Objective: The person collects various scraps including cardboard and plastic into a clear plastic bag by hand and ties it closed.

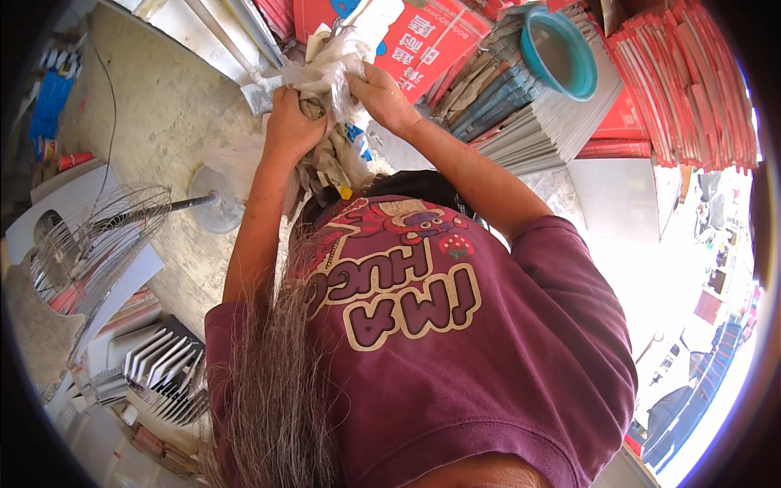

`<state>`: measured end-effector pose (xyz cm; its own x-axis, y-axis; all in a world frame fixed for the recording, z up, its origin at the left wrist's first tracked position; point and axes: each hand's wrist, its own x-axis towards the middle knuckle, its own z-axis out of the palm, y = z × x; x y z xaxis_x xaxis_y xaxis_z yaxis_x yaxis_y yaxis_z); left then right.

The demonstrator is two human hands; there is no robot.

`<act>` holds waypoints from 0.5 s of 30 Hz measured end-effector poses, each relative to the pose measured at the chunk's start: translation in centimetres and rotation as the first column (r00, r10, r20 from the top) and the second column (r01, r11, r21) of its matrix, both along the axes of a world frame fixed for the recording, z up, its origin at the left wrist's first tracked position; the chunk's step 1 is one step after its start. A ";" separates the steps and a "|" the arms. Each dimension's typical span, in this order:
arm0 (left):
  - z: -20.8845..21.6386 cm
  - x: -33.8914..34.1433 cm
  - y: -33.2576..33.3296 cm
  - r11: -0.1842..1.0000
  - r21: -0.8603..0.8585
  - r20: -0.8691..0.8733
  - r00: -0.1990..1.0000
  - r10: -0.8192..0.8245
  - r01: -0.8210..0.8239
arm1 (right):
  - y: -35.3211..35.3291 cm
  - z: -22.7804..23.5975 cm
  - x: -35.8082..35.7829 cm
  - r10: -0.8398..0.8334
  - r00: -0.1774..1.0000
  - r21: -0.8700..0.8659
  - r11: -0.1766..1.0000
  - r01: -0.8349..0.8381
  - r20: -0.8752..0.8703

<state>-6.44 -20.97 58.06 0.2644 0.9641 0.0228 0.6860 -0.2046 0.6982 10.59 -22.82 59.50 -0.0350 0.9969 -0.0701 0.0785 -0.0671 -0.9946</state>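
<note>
Both of my hands are at the top middle, closed on one crumpled bundle of translucent plastic sheeting [332, 69]. My left hand [293, 124] grips its lower left side, with the thumb and fingers curled into the folds. Higher up on the right, my right hand [382, 96] pinches the edge of the plastic. Under the hands, a crumpled beige wrapping [338, 159] hangs down toward my shirt. I cannot tell whether it is joined to the plastic, and my fingers hide part of the bundle.
Behind my right hand lies a red carton [439, 41]. A teal basin [587, 80] sits on stacked grey sheets [561, 122], with red flattened packaging [679, 85] beyond. To the left, a fan with a wire cage [122, 220] lies over on the concrete floor [154, 106].
</note>
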 end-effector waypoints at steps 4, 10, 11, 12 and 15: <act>0.3 -1.4 1.0 0.984 0.176 0.036 0.998 -0.044 0.037 | 1.0 1.1 -0.7 0.015 1.000 -0.043 0.999 -0.014 0.006; 5.4 -2.4 2.7 0.986 0.157 -0.241 0.965 0.101 -0.064 | 3.6 3.3 -2.8 -0.030 0.987 -0.076 0.997 0.018 -0.156; 5.4 -2.8 2.7 0.985 0.160 -0.178 0.979 0.099 -0.071 | 3.5 3.4 -3.2 -0.042 0.983 -0.090 0.996 0.026 -0.178; 5.2 -3.3 2.8 0.983 0.165 -0.112 0.989 0.099 -0.080 | 3.5 3.6 -3.4 -0.051 0.979 -0.101 0.994 0.032 -0.198; 3.5 -5.8 4.0 0.994 0.098 0.282 0.959 0.021 -0.050 | 3.6 3.3 -3.9 -0.059 0.959 -0.127 0.992 0.024 -0.278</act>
